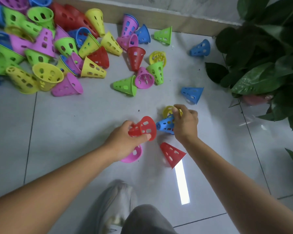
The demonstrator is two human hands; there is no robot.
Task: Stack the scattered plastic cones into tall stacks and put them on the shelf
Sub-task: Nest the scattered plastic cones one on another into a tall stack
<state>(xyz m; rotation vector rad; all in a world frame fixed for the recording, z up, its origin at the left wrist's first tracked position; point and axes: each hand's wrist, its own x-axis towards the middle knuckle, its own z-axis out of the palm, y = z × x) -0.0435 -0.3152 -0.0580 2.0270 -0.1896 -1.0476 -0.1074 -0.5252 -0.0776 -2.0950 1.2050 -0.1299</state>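
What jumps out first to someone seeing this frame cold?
The big pile of bright perforated cones heaped at upper left on the grey tile floor. Then, mid-frame, the left hand gripping a red cone while the right hand holds a blue cone. Dark green plant leaves fill the right edge.

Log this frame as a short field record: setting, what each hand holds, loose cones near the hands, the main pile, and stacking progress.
setting: grey tiled floor, potted plant at right
left hand: grips a red cone, wide end toward the right hand
right hand: holds a blue cone, narrow tip pointing at the red cone; a yellow cone sits just behind, contact unclear
near hands: pink cone under the left hand, second red cone on the floor
main pile: mixed-colour cones at upper left
progress: no tall stack visible; shelf not in view
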